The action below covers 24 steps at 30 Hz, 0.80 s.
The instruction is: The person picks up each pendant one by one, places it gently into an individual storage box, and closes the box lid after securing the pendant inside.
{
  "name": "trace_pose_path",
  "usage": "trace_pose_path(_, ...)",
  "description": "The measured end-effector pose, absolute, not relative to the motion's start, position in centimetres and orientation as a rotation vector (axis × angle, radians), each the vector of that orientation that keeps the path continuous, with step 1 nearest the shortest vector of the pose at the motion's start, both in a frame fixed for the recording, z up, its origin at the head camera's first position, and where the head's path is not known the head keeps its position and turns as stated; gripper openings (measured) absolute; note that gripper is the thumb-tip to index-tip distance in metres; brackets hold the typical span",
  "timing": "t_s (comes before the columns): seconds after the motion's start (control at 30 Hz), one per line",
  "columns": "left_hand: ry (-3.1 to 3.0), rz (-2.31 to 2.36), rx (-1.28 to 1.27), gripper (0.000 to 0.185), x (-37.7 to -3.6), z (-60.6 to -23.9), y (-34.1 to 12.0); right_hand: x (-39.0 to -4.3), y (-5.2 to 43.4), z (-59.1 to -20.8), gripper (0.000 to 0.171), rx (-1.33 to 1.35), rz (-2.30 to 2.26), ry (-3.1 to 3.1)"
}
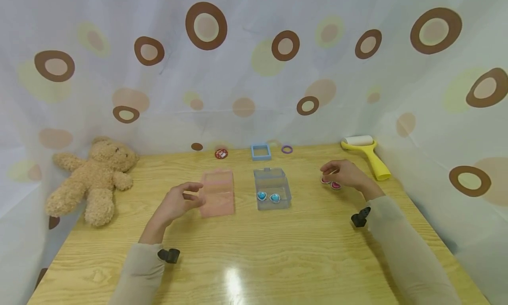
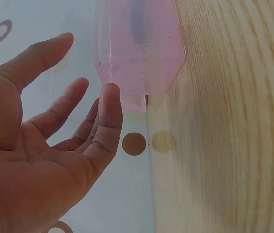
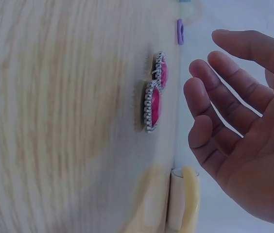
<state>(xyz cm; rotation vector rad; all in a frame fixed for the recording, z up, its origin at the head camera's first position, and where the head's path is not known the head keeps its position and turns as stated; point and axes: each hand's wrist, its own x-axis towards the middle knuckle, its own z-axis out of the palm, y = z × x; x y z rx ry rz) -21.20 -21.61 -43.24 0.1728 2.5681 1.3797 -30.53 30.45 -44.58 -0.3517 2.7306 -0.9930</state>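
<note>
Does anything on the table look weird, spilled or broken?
Nothing looks spilled or broken. One thing stands out a little: two pink gems lie loose on the table near the right hand, while two blue gems sit inside the see-through blue box.

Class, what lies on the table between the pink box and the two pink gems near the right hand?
The blue box, holding two blue gems, lies between the pink box and the pink gems. The head view shows this.
</note>
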Motion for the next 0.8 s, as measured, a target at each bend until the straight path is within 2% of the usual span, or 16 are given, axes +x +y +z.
trace_pose_path(0.27, 2.545, 1.352, 0.199, 0.064, -21.1, -43.7, -21.8, -31.2, 31.1, -45.4, 0.037, -0.323, -0.935, 2.761)
trace_pose_path(0.8, 2.538, 1.350, 0.214, 0.065, -21.1, -44.4, -21.5, -32.2, 31.6, -46.5, 0.038, -0.300, -0.845, 2.770)
